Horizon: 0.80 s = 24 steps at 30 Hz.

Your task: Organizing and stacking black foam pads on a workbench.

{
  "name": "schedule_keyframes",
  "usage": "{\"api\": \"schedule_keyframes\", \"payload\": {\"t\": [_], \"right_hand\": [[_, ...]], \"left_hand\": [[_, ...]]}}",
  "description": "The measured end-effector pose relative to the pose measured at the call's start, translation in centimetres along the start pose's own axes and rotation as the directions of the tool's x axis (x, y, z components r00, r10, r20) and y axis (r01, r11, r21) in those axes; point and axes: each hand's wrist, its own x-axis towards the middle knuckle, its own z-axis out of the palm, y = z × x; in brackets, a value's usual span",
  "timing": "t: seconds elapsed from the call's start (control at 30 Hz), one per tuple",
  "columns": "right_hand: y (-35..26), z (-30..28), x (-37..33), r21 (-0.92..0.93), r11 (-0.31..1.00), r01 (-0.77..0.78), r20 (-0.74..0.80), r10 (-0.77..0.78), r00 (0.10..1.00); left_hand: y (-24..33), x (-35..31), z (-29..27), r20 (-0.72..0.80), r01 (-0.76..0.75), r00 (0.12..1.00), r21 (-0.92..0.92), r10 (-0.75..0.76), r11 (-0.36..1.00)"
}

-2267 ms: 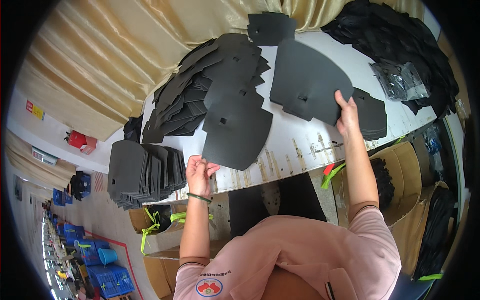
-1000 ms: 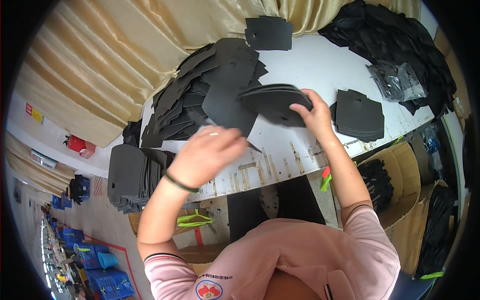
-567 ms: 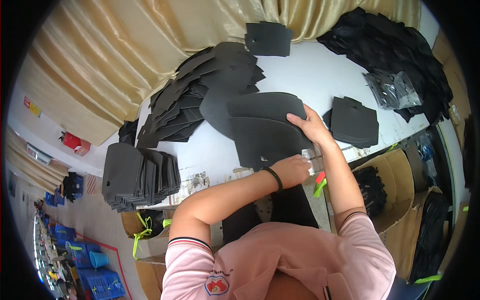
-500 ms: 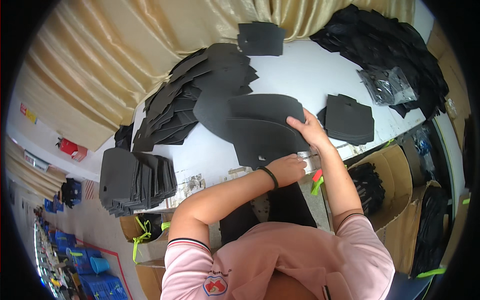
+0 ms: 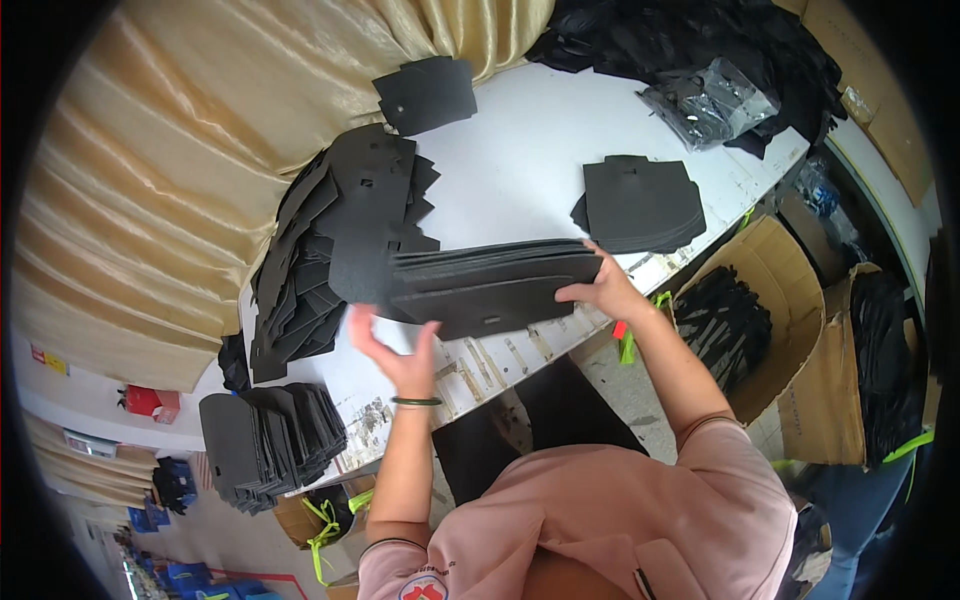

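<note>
A bundle of black die-cut sheets (image 5: 500, 297) stands on its long edge at the table's near side, its layered upper edges showing. My right hand (image 5: 610, 290) grips the bundle's right end, thumb on the near face. By the bundle's left end my left hand (image 5: 400, 362) is open, thumb and fingers spread, holding nothing. Just beyond that hand lies a loose heap of black sheets (image 5: 318, 230), fanned toward the curtain. A neater stack of black sheets (image 5: 640, 198) rests on the table right of the bundle.
The white table (image 5: 520, 125) has a worn, taped front edge. Another upright stack of sheets (image 5: 265, 445) fills its left corner, and a small pile (image 5: 425, 95) lies by the curtain (image 5: 200, 170). Black material (image 5: 690, 40) and a clear bag (image 5: 710, 105) lie far right; cardboard boxes (image 5: 790, 310) stand below.
My left hand has let go at the bundle's near edge and swung left, fingers spreading. The bundle now stands more on edge under my right hand. The view has shifted.
</note>
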Motion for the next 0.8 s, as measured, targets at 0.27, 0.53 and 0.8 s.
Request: {"api": "schedule_keyframes", "payload": {"t": [0.27, 0.53, 0.8], "right_hand": [[1.7, 0.4, 0.2, -0.271, 0.962, 0.035, 0.187, 0.017, 0.982], [-7.7, 5.6, 0.0, -0.844, 0.336, 0.417, 0.417, -0.076, 0.906], [-9.2, 2.6, 3.3, -0.817, 0.273, 0.508, 0.397, -0.371, 0.839]], "left_hand": [[-3.7, -2.4, -0.2, 0.724, 0.687, 0.662, -0.483, -0.193, 0.543], [-2.1, -3.0, 1.7, 0.664, 0.704, 0.652, -0.352, -0.365, 0.616], [-4.6, -3.6, 0.0, 0.612, 0.667, 0.713, -0.439, -0.343, 0.602]]}}
